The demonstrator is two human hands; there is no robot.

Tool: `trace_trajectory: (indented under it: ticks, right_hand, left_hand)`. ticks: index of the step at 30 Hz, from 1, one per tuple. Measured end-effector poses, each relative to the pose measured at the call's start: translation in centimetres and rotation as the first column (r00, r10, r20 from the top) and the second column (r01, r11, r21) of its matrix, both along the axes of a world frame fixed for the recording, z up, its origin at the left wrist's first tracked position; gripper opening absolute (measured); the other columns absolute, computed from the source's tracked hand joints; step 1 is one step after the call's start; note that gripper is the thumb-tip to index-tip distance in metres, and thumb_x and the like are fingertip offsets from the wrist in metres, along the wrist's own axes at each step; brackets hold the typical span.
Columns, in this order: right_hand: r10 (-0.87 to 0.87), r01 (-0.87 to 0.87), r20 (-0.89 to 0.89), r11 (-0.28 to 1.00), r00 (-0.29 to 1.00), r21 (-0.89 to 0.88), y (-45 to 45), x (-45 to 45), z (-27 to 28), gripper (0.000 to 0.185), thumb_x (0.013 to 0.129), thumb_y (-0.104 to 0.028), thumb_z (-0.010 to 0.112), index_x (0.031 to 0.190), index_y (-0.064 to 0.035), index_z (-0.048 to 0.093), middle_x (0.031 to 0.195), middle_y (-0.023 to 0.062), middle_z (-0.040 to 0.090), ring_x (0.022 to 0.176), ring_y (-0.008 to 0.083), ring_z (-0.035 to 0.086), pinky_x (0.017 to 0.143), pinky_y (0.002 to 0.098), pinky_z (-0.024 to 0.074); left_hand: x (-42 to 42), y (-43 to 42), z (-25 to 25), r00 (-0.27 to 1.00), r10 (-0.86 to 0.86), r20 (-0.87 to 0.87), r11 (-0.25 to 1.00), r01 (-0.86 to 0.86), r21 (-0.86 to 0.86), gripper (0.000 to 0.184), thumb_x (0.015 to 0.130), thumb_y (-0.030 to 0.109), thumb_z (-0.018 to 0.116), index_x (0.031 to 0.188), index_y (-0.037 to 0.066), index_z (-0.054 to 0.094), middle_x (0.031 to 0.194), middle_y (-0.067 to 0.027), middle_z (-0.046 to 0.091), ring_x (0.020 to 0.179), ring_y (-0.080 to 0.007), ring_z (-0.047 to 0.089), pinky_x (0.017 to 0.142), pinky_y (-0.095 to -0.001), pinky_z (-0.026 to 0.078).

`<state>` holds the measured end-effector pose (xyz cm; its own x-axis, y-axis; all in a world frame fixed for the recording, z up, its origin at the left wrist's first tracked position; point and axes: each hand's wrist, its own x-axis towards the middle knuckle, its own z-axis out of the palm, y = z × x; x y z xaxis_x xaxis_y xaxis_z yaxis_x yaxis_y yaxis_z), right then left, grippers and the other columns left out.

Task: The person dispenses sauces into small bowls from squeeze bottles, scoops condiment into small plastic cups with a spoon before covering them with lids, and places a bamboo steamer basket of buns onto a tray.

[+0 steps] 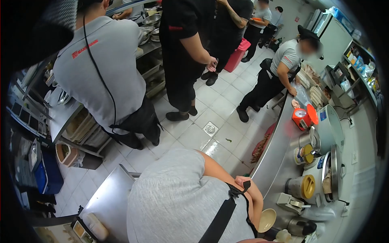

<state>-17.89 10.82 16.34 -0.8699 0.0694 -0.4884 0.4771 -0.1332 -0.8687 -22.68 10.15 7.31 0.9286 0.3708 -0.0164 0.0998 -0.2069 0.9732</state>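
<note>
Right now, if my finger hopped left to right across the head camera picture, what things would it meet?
Leaving out things whose places overlap: blue cooler → floor drain → pink bin → cream bowl → red scale.

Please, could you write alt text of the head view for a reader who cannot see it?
Crowded kitchen seen from above: a person in a grey shirt fills the foreground. On the right, a metal counter holds a red scale, pots and lidded containers, and a capped worker leans at its far end. More workers stand on the tiled floor beyond.
</note>
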Motion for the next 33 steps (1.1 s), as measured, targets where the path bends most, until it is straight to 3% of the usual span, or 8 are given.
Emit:
trace_trajectory:
  ticks: [11, 12, 17, 21, 23, 25, 28, 33]
  right_hand:
    - [-0.252, 0.238, -0.089, 0.961, 0.964, -0.139, 0.7, 1.1, -5.1, 0.019, 0.095, -0.020, 0.058, 0.100, -0.0017, 0.058, 0.092, 0.0032, 0.061, 0.085, 0.0111, 0.055, 0.078, 0.0255, 0.0456]
    - [-0.352, 0.357, -0.093, 0.933, 0.931, 0.049, 0.8, 1.3, -6.7, 0.020, 0.094, -0.021, 0.060, 0.101, -0.0020, 0.058, 0.092, 0.0046, 0.062, 0.086, 0.0127, 0.056, 0.078, 0.0273, 0.0459]
    - [-0.525, 0.497, -0.271, 0.355, 0.807, 0.792, 1.7, 4.6, -16.4, 0.036, 0.076, -0.018, 0.074, 0.107, -0.0067, 0.060, 0.102, 0.0114, 0.060, 0.100, 0.0275, 0.054, 0.087, 0.0393, 0.0436]
    - [-0.395, 0.484, -0.435, 0.028, 0.809, 0.875, 0.1, 5.4, -17.6, 0.041, 0.066, -0.010, 0.074, 0.105, -0.0106, 0.063, 0.111, 0.0104, 0.056, 0.109, 0.0336, 0.046, 0.094, 0.0436, 0.0393]
    - [-0.403, 0.454, -0.425, -0.027, 0.811, 0.891, -0.5, 5.5, -18.0, 0.037, 0.065, -0.006, 0.071, 0.101, -0.0116, 0.065, 0.112, 0.0099, 0.056, 0.109, 0.0333, 0.047, 0.094, 0.0441, 0.0392]
    - [-0.414, 0.443, -0.421, -0.047, 0.807, 0.895, -0.8, 5.5, -18.1, 0.034, 0.065, -0.004, 0.069, 0.098, -0.0123, 0.066, 0.113, 0.0097, 0.056, 0.110, 0.0330, 0.047, 0.094, 0.0446, 0.0392]
    - [-0.432, 0.445, -0.418, -0.043, 0.799, 0.894, -0.9, 5.3, -17.9, 0.031, 0.065, -0.002, 0.068, 0.094, -0.0126, 0.067, 0.114, 0.0098, 0.056, 0.110, 0.0325, 0.047, 0.094, 0.0449, 0.0394]
    - [-0.508, 0.466, -0.408, -0.015, 0.759, 0.885, -1.0, 4.9, -17.8, 0.028, 0.065, -0.002, 0.067, 0.091, -0.0125, 0.068, 0.114, 0.0099, 0.056, 0.110, 0.0323, 0.047, 0.093, 0.0439, 0.0402]
  left_hand:
    - [0.1, -0.4, 0.1, 1.000, -0.020, 0.007, 1.000, 0.021, -0.014, 0.046, 0.095, 0.034, 0.053, 0.132, 0.006, 0.053, 0.126, -0.0122, 0.058, 0.118, -0.0179, 0.052, 0.099, -0.0271, 0.037]
    - [0.0, -0.4, 0.1, 1.000, -0.015, 0.008, 1.000, 0.015, -0.018, 0.046, 0.096, 0.034, 0.053, 0.132, 0.006, 0.053, 0.127, -0.0122, 0.058, 0.118, -0.0178, 0.051, 0.099, -0.0270, 0.037]
    - [-2.4, -1.2, -0.7, 0.994, 0.102, 0.030, 0.992, -0.099, -0.077, 0.047, 0.096, 0.034, 0.052, 0.134, 0.006, 0.053, 0.128, -0.0123, 0.058, 0.119, -0.0173, 0.051, 0.101, -0.0265, 0.037]
    - [-7.0, -2.0, -7.4, 0.888, 0.449, -0.097, 0.735, -0.429, -0.525, 0.051, 0.094, 0.044, 0.051, 0.121, 0.001, 0.061, 0.113, -0.0103, 0.067, 0.101, -0.0206, 0.062, 0.087, -0.0364, 0.049]
    - [-9.4, -1.3, -13.2, 0.751, 0.595, -0.286, 0.688, -0.660, -0.304, 0.048, 0.090, 0.042, 0.055, 0.115, 0.002, 0.065, 0.107, -0.0105, 0.069, 0.093, -0.0269, 0.066, 0.082, -0.0425, 0.051]
    - [-12.5, -2.8, -15.9, 0.465, 0.693, -0.551, 0.684, -0.667, 0.297, 0.041, 0.085, 0.037, 0.058, 0.109, 0.004, 0.068, 0.106, -0.0136, 0.069, 0.094, -0.0307, 0.067, 0.078, -0.0427, 0.052]
    - [-15.9, -6.7, -18.8, 0.127, 0.548, -0.827, 0.704, -0.604, 0.374, 0.029, 0.080, 0.024, 0.061, 0.101, 0.007, 0.072, 0.104, -0.0155, 0.069, 0.099, -0.0328, 0.066, 0.079, -0.0459, 0.051]
    - [-20.2, -10.3, -27.4, 0.250, 0.325, -0.912, 0.786, -0.608, 0.113, 0.034, 0.074, 0.014, 0.055, 0.104, 0.006, 0.071, 0.104, -0.0215, 0.067, 0.091, -0.0322, 0.066, 0.074, -0.0482, 0.052]
